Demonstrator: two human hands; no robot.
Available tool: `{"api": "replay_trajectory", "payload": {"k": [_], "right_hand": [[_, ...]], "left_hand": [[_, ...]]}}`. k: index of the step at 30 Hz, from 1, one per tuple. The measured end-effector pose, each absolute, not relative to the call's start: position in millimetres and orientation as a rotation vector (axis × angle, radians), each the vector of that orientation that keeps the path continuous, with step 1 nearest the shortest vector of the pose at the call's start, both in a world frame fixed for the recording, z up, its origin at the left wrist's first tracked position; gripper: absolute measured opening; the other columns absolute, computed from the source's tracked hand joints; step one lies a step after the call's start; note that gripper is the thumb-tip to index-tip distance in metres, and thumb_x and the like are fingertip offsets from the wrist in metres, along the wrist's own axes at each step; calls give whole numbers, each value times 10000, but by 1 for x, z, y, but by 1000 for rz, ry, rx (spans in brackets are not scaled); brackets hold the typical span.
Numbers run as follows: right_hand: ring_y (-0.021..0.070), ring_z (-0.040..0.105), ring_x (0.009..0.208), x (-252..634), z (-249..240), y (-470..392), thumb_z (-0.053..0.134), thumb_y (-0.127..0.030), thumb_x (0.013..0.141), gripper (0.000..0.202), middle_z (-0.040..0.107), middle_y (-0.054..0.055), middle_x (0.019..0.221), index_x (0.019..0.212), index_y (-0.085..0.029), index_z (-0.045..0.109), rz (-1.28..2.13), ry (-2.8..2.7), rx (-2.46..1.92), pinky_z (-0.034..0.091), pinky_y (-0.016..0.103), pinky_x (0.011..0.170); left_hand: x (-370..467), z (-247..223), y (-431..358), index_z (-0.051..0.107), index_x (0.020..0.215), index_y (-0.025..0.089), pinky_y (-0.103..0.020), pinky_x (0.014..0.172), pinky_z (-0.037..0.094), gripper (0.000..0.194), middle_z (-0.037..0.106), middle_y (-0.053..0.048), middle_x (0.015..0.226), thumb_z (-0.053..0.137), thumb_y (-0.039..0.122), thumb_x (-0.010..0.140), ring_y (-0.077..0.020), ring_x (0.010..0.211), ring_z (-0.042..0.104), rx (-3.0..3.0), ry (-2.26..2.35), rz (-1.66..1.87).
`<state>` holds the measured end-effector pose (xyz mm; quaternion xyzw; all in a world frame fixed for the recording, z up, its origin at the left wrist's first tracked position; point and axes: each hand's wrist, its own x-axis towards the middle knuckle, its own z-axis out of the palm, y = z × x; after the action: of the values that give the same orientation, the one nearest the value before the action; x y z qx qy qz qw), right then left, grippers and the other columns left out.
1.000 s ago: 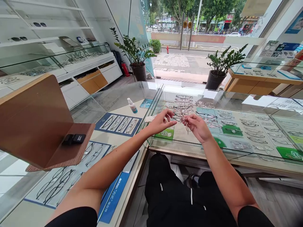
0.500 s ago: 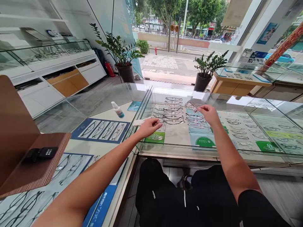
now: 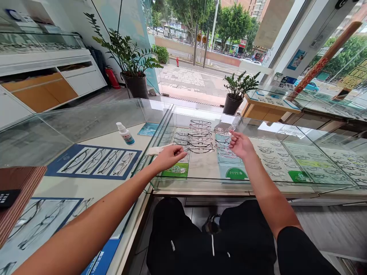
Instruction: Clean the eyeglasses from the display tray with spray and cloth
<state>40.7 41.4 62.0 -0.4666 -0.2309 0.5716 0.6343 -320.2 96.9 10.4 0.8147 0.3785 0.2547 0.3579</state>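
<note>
My left hand (image 3: 171, 156) is closed just above the glass counter (image 3: 206, 183), beside a white cloth (image 3: 156, 150); whatever its fingers hold is too small to make out. To its right lies a column of eyeglass frames (image 3: 200, 140). My right hand (image 3: 240, 144) is over the second column, with thumb and index fingertips at the end of a thin pair of glasses (image 3: 225, 130) and the other fingers loosely curled. Below that hand, more frames lie on a light blue sheet above a green label (image 3: 236, 173).
A spray bottle (image 3: 125, 134) stands at the left, behind a blue tray of glasses (image 3: 96, 161). A brown ribbed board (image 3: 24, 198) is at the left edge. Potted plants (image 3: 137, 86) stand beyond the glass counters, before the doorway.
The view has shifted, so most things appear further left. The fingers of my right hand have turned and show more of the palm side. My left hand stays closed by the cloth.
</note>
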Motion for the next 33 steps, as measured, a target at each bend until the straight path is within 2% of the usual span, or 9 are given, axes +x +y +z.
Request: {"api": "replay_trajectory", "payload": {"k": [4, 8, 16, 28, 30, 33], "right_hand": [[115, 402, 517, 20, 66, 43, 637, -255, 906, 89, 420, -67, 677, 951, -242, 562, 1371, -382, -888, 403, 248, 479], [120, 430, 540, 5, 65, 48, 599, -264, 940, 167, 471, -42, 740, 886, -264, 441, 1309, -324, -830, 442, 252, 498], [122, 436, 545, -7, 54, 59, 541, -295, 964, 145, 482, -27, 767, 902, -272, 412, 1286, -274, -802, 449, 251, 493], [133, 451, 541, -1, 47, 60, 575, -257, 916, 64, 659, 19, 849, 920, -270, 512, 1280, -279, -844, 486, 286, 485], [132, 465, 540, 6, 50, 57, 588, -264, 903, 47, 635, -4, 789, 926, -268, 547, 1259, -303, -838, 539, 300, 547], [129, 511, 549, 20, 60, 64, 567, -326, 916, 82, 568, -47, 681, 949, -266, 612, 1177, -298, -831, 625, 367, 744]], "left_hand": [[-320, 12, 96, 456, 708, 222, -298, 639, 296, 416, 429, 30, 657, 599, 516, 965, -162, 654, 411, 2115, 986, 656], [-320, 13, 96, 448, 703, 222, -298, 650, 306, 424, 438, 28, 663, 593, 522, 965, -165, 667, 422, 2125, 989, 661], [-321, 10, 98, 437, 711, 224, -302, 653, 305, 425, 445, 25, 656, 588, 528, 966, -171, 665, 428, 2147, 989, 643], [-321, 13, 96, 461, 712, 226, -305, 635, 304, 399, 492, 15, 655, 604, 519, 941, -175, 648, 456, 2150, 1003, 633], [-321, 12, 96, 459, 710, 224, -303, 632, 303, 403, 486, 17, 655, 604, 521, 940, -171, 643, 449, 2153, 1001, 642], [-321, 12, 96, 461, 710, 223, -301, 632, 306, 405, 490, 16, 656, 603, 525, 939, -170, 647, 451, 2158, 1005, 642]]}}
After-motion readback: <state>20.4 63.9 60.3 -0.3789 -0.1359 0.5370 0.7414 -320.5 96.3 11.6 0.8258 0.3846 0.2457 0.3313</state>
